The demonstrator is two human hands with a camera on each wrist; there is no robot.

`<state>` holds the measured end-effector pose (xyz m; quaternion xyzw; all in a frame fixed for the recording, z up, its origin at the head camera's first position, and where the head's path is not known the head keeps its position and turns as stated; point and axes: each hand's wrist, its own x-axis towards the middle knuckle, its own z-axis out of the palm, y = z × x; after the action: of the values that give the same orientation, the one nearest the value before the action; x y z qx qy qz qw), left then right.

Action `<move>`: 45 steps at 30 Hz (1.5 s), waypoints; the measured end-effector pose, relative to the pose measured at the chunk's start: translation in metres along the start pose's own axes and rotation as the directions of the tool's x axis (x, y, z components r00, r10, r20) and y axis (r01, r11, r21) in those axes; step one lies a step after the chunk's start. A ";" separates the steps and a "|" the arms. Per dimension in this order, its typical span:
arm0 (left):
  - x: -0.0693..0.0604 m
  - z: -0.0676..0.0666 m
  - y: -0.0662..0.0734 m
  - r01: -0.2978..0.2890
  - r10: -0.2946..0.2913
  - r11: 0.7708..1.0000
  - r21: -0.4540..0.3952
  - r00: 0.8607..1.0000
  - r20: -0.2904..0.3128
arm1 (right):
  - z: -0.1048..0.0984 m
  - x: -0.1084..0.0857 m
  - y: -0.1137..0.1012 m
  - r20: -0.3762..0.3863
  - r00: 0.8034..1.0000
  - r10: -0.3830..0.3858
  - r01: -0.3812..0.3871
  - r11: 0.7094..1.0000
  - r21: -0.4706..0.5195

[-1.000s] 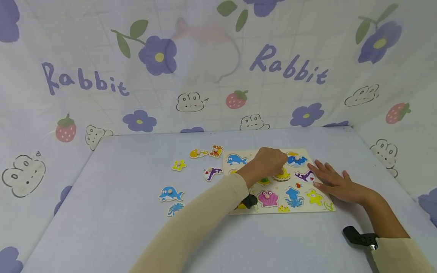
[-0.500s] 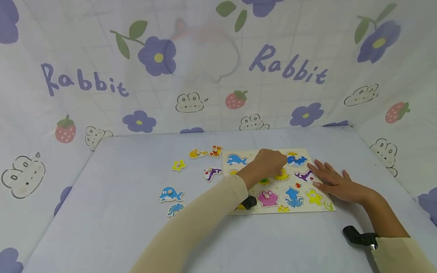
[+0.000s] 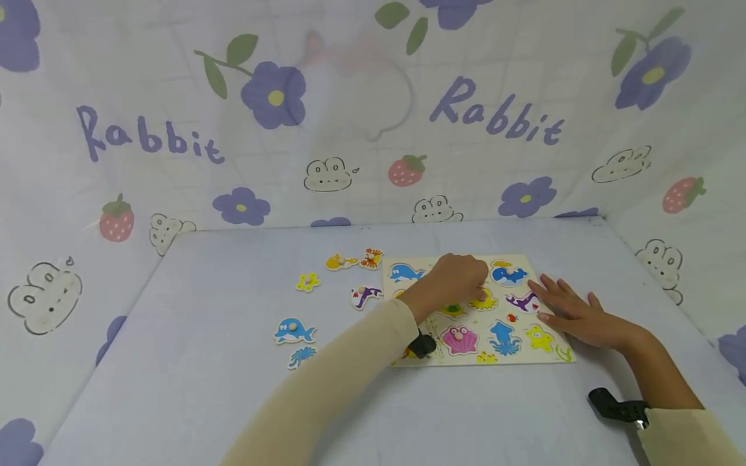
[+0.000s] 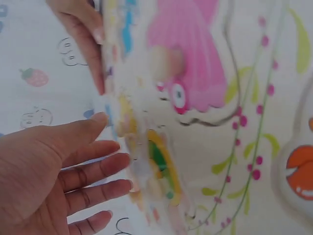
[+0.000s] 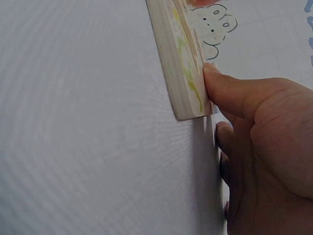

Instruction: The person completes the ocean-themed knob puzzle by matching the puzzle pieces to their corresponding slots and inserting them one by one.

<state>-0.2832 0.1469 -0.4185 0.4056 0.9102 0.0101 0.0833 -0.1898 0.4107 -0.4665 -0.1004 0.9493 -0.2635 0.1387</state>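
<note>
My left hand [image 3: 460, 281] is over the middle of a cream sea-animal puzzle board [image 3: 550, 355]. Its fingertips are close by the yellow octopus piece [image 3: 484, 299], which lies on the board and is partly covered. In the left wrist view the thumb and loosely bent fingers [image 4: 98, 169] stand apart, pinching nothing. My right hand [image 3: 588, 320] rests at the board's right edge with fingers spread; in the right wrist view its thumb touches the board's top near the corner. A pink shell piece [image 3: 459, 340] and a blue whale piece [image 3: 509, 274] sit in the board.
Left of the board lie loose knobbed pieces: a blue whale [image 3: 294, 331], a blue octopus-like piece [image 3: 302, 356], a yellow starfish [image 3: 308, 282], a yellow submarine-like piece [image 3: 340, 262], a red crab [image 3: 371, 259] and a purple dolphin-like piece [image 3: 365, 297]. A patterned curtain [image 3: 361, 116] stands behind.
The yellow octopus piece, raised at its edge a second ago, now lies flatter on the board under my left hand. My right hand stays on the board's edge.
</note>
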 end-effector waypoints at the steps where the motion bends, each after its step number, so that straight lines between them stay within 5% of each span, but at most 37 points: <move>1: -0.003 -0.002 -0.003 -0.011 0.011 1.000 -0.010 1.000 -0.013 | 0.000 0.000 0.000 -0.001 1.000 0.001 -0.001 1.000 0.003; 6: -0.026 -0.018 -0.025 -0.053 0.042 0.994 -0.092 0.993 -0.109 | 0.002 0.001 -0.003 -0.005 1.000 -0.002 0.002 1.000 0.012; 12: -0.062 -0.018 -0.060 -0.018 -0.012 0.986 -0.163 0.983 -0.181 | 0.001 0.000 -0.005 -0.007 1.000 0.001 -0.001 1.000 0.024; 20: -0.111 -0.009 -0.106 0.066 -0.105 0.978 -0.196 0.974 -0.198 | -0.001 -0.001 -0.002 -0.010 1.000 -0.005 0.006 1.000 0.022; 28: -0.175 -0.002 -0.142 0.130 -0.185 0.957 -0.260 0.962 -0.201 | 0.000 0.001 -0.001 0.000 1.000 -0.003 0.003 1.000 0.022; 37: -0.234 0.008 -0.166 0.167 -0.241 0.931 -0.324 0.949 -0.204 | 0.000 0.001 0.000 -0.004 1.000 -0.002 0.002 1.000 0.009; 45: -0.266 0.027 -0.182 0.202 -0.289 0.912 -0.357 0.934 -0.211 | 0.000 0.000 -0.002 -0.001 1.000 -0.008 0.008 1.000 0.017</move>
<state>-0.2378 -0.1736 -0.4221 0.2625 0.9425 0.2044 0.0307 -0.1898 0.4093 -0.4657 -0.1027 0.9467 -0.2723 0.1383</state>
